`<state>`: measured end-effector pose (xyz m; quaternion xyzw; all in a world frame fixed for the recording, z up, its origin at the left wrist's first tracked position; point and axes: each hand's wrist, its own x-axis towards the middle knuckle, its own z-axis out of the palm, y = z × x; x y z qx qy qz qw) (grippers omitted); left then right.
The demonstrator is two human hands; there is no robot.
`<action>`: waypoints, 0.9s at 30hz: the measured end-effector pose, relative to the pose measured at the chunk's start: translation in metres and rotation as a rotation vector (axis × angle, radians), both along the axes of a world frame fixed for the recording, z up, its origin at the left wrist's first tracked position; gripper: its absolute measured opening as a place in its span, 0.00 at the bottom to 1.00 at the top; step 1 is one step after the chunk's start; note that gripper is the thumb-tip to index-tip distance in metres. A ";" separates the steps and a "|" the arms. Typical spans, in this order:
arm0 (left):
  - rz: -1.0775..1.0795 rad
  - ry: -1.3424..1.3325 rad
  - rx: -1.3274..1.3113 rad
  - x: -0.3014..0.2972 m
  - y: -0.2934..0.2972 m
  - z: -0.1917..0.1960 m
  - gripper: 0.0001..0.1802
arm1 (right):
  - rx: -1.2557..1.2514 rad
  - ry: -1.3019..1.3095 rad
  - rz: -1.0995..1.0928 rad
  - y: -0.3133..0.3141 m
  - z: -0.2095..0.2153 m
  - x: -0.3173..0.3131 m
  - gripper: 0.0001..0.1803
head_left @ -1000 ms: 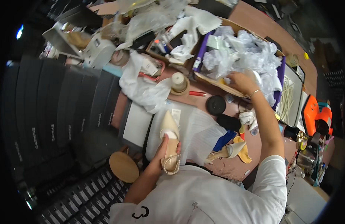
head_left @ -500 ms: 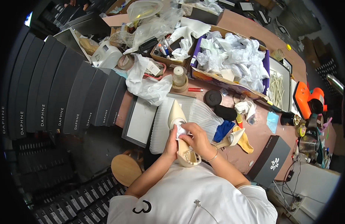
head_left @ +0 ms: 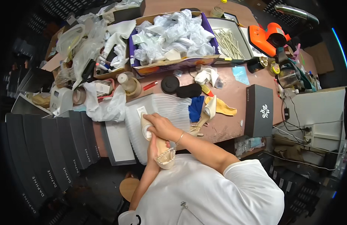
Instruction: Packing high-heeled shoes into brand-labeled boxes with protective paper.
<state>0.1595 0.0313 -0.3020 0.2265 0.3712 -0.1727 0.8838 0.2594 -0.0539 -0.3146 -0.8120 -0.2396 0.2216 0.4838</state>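
your left hand (head_left: 155, 144) grips a cream-coloured shoe (head_left: 157, 146) from below, its fingers wrapped shut around the middle of it, so the shoe sits just above your lap at the near edge of the surface (head_left: 233, 101). the heel end, edged with a row of small beads, points toward your chest and the pointed toe points away, over a white ribbed sheet (head_left: 169, 108) that lies on the surface. your right hand (head_left: 162, 126) lies on top of the shoe, fingers curled and pressing down on a small white piece inside it near the toe end; a thin bracelet sits on that wrist.

just to the right of the sheet lie a blue cloth (head_left: 196, 108), a second cream shoe (head_left: 206, 114) and a yellow insole (head_left: 223, 108), close together. beyond them are a round black lid (head_left: 169, 84) and a black oblong pad (head_left: 188, 90), almost touching. a dark shoe box lid (head_left: 259, 110) rests at the right end of the surface. at the far side stands a purple-walled cardboard box (head_left: 169, 67) filled with crumpled white plastic bags, and to its right an open tray of pale sticks (head_left: 229, 39) and an orange power tool (head_left: 269, 37). a row of dark shoe boxes (head_left: 49, 150) stands to your left, below the surface.
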 end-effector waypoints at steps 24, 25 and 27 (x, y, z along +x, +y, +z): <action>-0.186 -0.211 0.426 -0.018 0.075 -0.023 0.15 | 0.727 0.713 -0.974 -0.186 -0.041 -0.063 0.14; -0.144 -0.266 0.429 -0.017 0.072 0.004 0.13 | 0.870 0.795 -0.902 -0.190 -0.019 -0.066 0.14; -0.308 -0.317 0.199 -0.012 0.095 0.012 0.12 | 0.872 0.936 -0.616 -0.196 0.014 -0.068 0.14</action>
